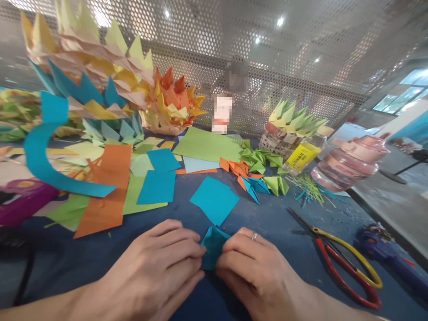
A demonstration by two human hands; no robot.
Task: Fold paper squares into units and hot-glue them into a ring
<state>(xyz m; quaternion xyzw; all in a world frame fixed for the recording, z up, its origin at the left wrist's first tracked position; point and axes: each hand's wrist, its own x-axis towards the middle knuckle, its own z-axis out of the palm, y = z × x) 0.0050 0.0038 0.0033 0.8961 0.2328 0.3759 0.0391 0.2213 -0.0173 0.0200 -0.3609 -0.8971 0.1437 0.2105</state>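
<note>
Between my two hands at the front of the dark blue table is a small folded blue paper piece [214, 247]. My left hand [160, 261] pinches its left edge, fingers pressed together. On its right side, my right hand [256, 267], with a ring on one finger, grips the other edge with bent fingers. Just beyond the fold lies a blue paper square [214, 199]. More blue squares [156, 187] rest behind my left hand. Folded orange pieces [236, 168] and folded green pieces [261, 157] are piled farther back.
Scissors [337, 258] and a blue glue gun [391, 254] lie at right. A purple glue gun [30, 200] is at left, near a curled blue strip [36, 156]. Layered paper models [100, 89] stand behind. A pink bottle [349, 162] and yellow-labelled bottle [304, 154] stand back right.
</note>
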